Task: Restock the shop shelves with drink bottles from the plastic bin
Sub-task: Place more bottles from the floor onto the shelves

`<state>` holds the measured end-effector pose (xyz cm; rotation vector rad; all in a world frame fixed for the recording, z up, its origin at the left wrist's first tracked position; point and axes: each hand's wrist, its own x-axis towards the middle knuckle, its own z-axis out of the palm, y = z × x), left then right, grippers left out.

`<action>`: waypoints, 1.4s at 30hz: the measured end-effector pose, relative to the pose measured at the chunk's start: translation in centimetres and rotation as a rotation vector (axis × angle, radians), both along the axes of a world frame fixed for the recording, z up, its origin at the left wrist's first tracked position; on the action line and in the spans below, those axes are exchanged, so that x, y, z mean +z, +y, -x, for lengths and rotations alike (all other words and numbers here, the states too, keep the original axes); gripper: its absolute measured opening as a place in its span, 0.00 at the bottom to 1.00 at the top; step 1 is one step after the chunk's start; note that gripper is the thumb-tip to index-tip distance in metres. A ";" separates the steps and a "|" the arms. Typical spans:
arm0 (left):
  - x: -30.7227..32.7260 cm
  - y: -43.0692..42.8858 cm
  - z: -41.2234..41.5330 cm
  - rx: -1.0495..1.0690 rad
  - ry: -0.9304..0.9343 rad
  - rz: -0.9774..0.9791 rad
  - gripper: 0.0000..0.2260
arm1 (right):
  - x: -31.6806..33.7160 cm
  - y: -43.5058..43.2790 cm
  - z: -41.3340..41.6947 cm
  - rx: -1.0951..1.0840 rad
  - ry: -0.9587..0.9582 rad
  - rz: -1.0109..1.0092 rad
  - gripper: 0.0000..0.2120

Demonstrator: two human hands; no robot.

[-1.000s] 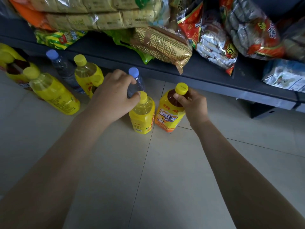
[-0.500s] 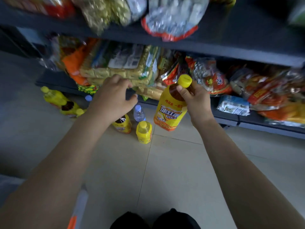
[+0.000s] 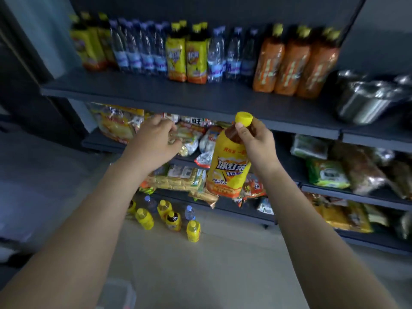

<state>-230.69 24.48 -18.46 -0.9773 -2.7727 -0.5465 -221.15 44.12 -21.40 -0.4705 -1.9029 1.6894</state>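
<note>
My right hand (image 3: 256,141) grips the neck of a yellow-capped iced tea bottle (image 3: 229,168), lifted in front of the shelves just under the dark drinks shelf (image 3: 200,97). That shelf carries rows of yellow tea bottles (image 3: 186,56), water bottles (image 3: 142,52) and orange bottles (image 3: 294,63). My left hand (image 3: 153,143) hangs in the air to the left with loosely curled fingers and holds nothing. Several yellow and clear bottles (image 3: 171,217) stand on the floor below. A corner of the clear plastic bin (image 3: 118,293) shows at the bottom edge.
Snack packets (image 3: 178,177) fill the lower shelves, with more bags (image 3: 327,172) on the right. Steel pots (image 3: 367,97) stand at the right end of the drinks shelf. A dark panel (image 3: 26,74) rises on the left. Tiled floor (image 3: 223,264) lies below.
The view has risen from floor level to the drinks shelf. My right hand lifted the iced tea bottle off the floor. My left hand let go of the yellow bottle, which stays below.
</note>
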 end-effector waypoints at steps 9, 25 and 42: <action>12.8 -4.4 -2.2 -0.037 0.022 -0.021 0.17 | 15.0 -4.8 -3.1 -0.121 0.123 -0.137 0.11; 22.3 -12.6 1.2 -0.041 0.118 -0.009 0.16 | 24.5 -12.4 -0.6 -0.252 0.227 -0.229 0.11; 23.0 -12.8 13.5 0.072 0.134 -0.010 0.15 | 26.1 -12.4 14.2 -0.116 0.226 -0.280 0.12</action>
